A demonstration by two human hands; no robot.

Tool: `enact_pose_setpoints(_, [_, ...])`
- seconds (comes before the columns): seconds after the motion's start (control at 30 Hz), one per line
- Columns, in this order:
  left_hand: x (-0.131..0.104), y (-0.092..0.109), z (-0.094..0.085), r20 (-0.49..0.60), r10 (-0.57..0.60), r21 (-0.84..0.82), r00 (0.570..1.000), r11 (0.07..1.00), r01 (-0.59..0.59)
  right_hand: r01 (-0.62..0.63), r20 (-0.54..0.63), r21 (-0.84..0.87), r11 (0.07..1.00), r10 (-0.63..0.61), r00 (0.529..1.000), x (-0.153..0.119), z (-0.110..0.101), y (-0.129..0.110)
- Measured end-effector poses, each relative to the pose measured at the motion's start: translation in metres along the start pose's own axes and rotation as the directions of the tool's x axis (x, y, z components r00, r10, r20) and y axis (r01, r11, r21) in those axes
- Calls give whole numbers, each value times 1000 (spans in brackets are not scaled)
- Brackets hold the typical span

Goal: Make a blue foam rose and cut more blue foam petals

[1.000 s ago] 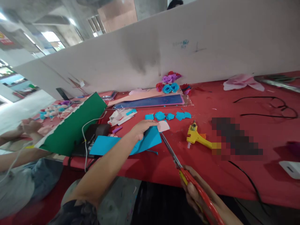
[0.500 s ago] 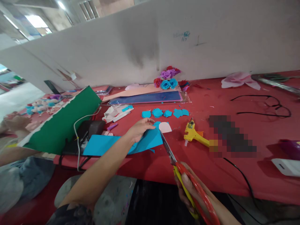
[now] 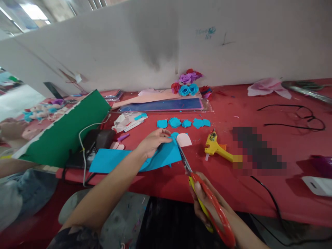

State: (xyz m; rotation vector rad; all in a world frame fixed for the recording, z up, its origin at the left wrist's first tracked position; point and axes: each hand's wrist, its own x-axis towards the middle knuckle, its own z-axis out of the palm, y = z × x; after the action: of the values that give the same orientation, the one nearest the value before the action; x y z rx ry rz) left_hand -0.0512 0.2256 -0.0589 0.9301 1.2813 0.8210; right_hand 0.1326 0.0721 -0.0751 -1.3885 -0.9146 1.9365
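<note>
My left hand (image 3: 155,141) is closed on the upper edge of a long blue paper strip (image 3: 166,155), fingertips near its corner. In my right hand (image 3: 201,193) are scissors (image 3: 214,200) with red and yellow handles. Their blades lie at the strip's right end, by my left fingertips; the exact blade contact is hard to make out. A pale pink rounded paper piece (image 3: 184,139) lies just beyond the blades. Farther back sits a row of small blue paper cutouts (image 3: 175,122). To the right rests a yellow glue gun (image 3: 214,145).
A green board (image 3: 70,131) stands at left, near a black case (image 3: 103,138) and white cable (image 3: 84,148). Paper flowers (image 3: 185,83) and a packaged blue sheet (image 3: 163,105) lie at the back. Eyeglasses (image 3: 308,117) are at right. Another person's arm (image 3: 12,133) shows at far left.
The scissors have closed somewhat and moved slightly up and left at the blue paper. My left hand keeps its grip. The whole view has shifted a little.
</note>
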Motion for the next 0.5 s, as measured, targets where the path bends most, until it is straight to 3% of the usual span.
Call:
enact_pose_setpoints(0.17, [0,0,-1,-9,-4,1,1000,1000,4,-8,-118,76,997,17,993,6,0,8])
enact_pose_setpoints(0.33, [3,-3,-3,-16,-11,-15,1000,1000,10,-36,-72,208,977,52,996,6,-3,3])
enact_pose_setpoints(0.5, [5,-5,-5,-29,-5,4,1000,1000,5,-61,-73,167,984,75,995,4,-2,0])
